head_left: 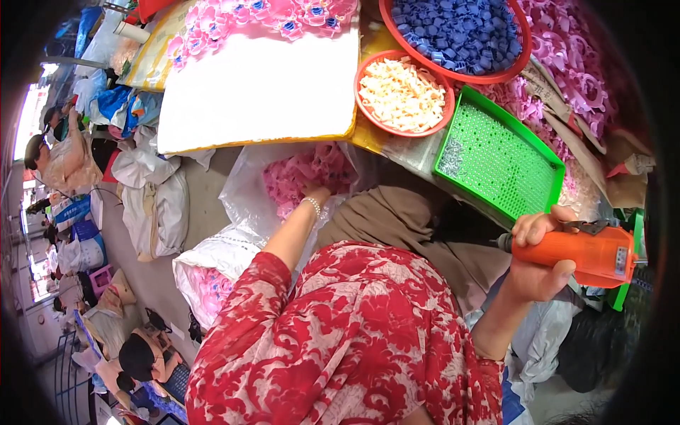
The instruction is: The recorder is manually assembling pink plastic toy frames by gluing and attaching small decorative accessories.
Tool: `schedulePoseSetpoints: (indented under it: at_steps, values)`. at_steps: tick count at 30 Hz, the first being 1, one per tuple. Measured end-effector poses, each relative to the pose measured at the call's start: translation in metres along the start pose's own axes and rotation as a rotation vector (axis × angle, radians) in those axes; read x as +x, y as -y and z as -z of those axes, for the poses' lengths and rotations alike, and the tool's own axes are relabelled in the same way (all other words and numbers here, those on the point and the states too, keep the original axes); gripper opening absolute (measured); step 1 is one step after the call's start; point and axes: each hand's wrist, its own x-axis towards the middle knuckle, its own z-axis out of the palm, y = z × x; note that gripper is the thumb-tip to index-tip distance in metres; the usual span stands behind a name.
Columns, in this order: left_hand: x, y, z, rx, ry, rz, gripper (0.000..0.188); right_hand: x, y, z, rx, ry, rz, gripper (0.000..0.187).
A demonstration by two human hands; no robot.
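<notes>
My left hand (316, 193) reaches down into a clear plastic bag (248, 191) full of pink plastic parts (297, 173); its fingers are buried among them, so its grip is hidden. A bead bracelet sits on that wrist. My right hand (540, 256) is closed around an orange electric screwdriver (591, 253), held level at the right, its tip pointing left below the green tray (496, 159). My red and white patterned sleeves fill the lower middle.
On the table stand a red bowl of cream parts (402, 93), a larger red bowl of blue parts (457, 32), a white board (258, 92) with assembled pink pieces, and loose pink rings (574, 64). White sacks (152, 205) and other people sit at left.
</notes>
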Motion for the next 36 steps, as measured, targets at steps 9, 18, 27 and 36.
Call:
schedulePoseSetpoints:
  at_steps: [9,18,27,36]
  values:
    - [0.007,-0.072,0.003,0.450,0.043,-0.064,0.091,-0.005,0.002,0.006,-0.055,-0.030,-0.004,0.072]
    - [0.105,-0.035,0.052,0.130,0.370,-0.388,0.059,-0.001,0.006,0.004,-0.097,-0.030,-0.008,0.072]
    - [0.093,-0.041,0.092,0.932,-0.149,-0.812,0.048,0.000,0.000,-0.002,-0.062,-0.036,-0.017,0.070]
    - [0.024,-0.069,0.101,-0.175,0.106,-0.612,0.046,-0.005,0.008,-0.004,-0.083,-0.028,0.004,0.067]
